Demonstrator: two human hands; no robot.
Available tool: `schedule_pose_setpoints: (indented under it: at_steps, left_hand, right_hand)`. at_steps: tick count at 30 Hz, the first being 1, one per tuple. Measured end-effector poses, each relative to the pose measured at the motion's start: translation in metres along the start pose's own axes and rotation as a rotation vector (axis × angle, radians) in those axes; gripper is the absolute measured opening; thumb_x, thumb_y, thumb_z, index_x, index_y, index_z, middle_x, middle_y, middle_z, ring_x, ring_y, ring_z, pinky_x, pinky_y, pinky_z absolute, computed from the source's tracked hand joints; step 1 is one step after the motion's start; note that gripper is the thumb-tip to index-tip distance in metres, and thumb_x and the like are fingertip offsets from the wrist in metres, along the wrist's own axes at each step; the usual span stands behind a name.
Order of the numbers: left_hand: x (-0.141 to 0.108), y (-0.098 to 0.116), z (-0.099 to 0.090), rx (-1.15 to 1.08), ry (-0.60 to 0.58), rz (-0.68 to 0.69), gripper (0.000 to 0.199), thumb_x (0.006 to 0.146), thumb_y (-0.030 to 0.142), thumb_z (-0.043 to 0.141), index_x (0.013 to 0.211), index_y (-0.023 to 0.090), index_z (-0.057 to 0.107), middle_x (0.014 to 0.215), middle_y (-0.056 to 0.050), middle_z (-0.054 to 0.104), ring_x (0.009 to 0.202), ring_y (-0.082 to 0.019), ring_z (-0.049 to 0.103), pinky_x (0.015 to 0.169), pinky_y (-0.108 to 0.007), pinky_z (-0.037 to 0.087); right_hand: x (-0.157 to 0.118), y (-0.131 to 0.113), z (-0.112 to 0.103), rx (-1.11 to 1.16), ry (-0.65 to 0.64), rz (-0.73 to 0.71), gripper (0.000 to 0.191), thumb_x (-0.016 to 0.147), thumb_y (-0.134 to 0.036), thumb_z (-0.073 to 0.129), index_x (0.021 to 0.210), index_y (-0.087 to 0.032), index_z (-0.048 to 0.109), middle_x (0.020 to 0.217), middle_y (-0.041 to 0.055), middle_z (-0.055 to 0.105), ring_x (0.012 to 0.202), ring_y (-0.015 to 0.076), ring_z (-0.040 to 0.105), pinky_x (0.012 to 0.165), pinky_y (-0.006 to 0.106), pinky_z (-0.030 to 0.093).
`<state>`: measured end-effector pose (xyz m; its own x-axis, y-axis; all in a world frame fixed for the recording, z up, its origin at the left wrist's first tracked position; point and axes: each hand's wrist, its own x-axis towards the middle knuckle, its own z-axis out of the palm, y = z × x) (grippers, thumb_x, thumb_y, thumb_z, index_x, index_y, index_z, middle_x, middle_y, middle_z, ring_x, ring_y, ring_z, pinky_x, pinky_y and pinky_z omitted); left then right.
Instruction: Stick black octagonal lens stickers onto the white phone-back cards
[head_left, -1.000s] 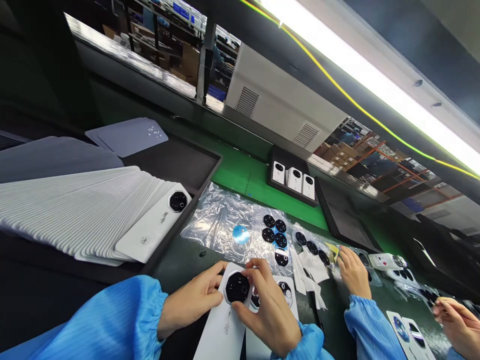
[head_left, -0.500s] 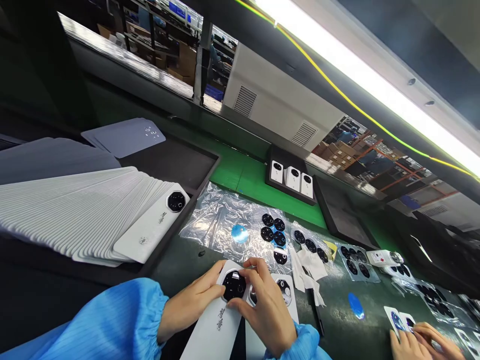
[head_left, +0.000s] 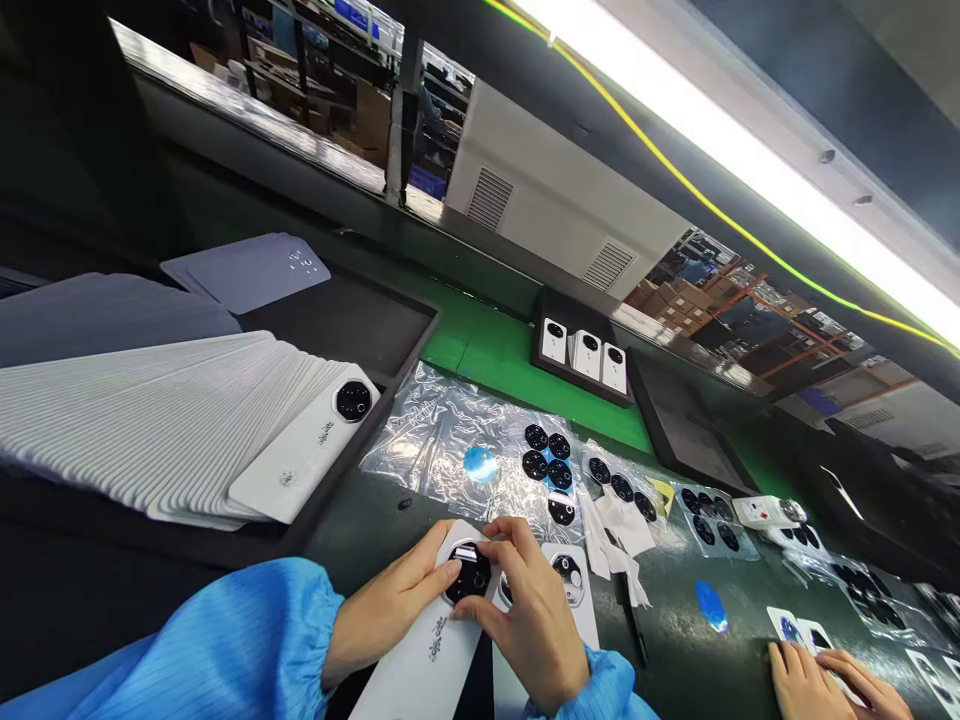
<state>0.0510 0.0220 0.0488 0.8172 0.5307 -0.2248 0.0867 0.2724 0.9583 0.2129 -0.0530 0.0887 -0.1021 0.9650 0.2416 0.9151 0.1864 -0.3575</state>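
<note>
A white phone back panel [head_left: 420, 655] lies slanted at the front of the bench, with a black round lens cover [head_left: 471, 578] at its upper end. My left hand [head_left: 397, 600] grips the panel's left edge, its thumb resting on the rim of the lens cover. On the other side, my right hand [head_left: 529, 610] curls over the lens cover, thumb and fingers at its edge. Part of the cover's right side is hidden by those fingers. Beside this panel are other white panels [head_left: 581, 600] with round camera openings, partly behind my right hand.
At left, a black tray holds a fanned stack of white panels [head_left: 307, 450]. Ahead lie plastic film [head_left: 427, 440] with black lens covers [head_left: 535, 466], white wipes [head_left: 626, 525] and a black pen [head_left: 634, 620]. A co-worker's hands [head_left: 817, 680] handle panels at right.
My left thumb has shifted slightly up onto the lens cover, and the panel's lower end has swung a little left. The co-worker's hands have moved slightly left.
</note>
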Motion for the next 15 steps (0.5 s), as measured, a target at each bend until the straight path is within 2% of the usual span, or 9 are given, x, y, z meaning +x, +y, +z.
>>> schedule_pose_setpoints:
  at_steps: [8, 11, 15]
  left_hand:
    - [0.0007, 0.0027, 0.0012, 0.064, 0.018, 0.044, 0.042, 0.089, 0.047, 0.045, 0.123, 0.024, 0.047, 0.106, -0.003, 0.061, 0.104, -0.024, 0.053, 0.094, -0.032, 0.041]
    - [0.0012, 0.0022, 0.0014, 0.052, 0.018, 0.05, 0.043, 0.088, 0.049, 0.045, 0.122, 0.023, 0.047, 0.106, -0.003, 0.062, 0.103, -0.024, 0.054, 0.093, -0.032, 0.041]
    - [0.0012, 0.0058, 0.0017, 0.022, 0.018, 0.035, 0.048, 0.086, 0.054, 0.044, 0.119, 0.02, 0.046, 0.113, -0.007, 0.06, 0.106, -0.026, 0.054, 0.095, -0.035, 0.039]
  right_hand:
    - [0.0004, -0.0003, 0.0011, 0.013, 0.017, -0.013, 0.057, 0.052, -0.015, 0.09, 0.094, -0.018, 0.052, 0.1, 0.0077, 0.059, 0.081, 0.0208, 0.065, 0.065, 0.03, 0.058]
    - [0.0005, 0.0015, -0.0001, 0.062, 0.011, 0.015, 0.044, 0.064, -0.026, 0.084, 0.096, -0.018, 0.055, 0.101, 0.0087, 0.059, 0.085, 0.0217, 0.065, 0.069, 0.031, 0.058]
    - [-0.0048, 0.0055, -0.0062, 0.226, 0.042, 0.134, 0.024, 0.086, -0.036, 0.062, 0.105, -0.021, 0.06, 0.105, 0.0089, 0.059, 0.092, 0.0219, 0.063, 0.077, 0.033, 0.056]
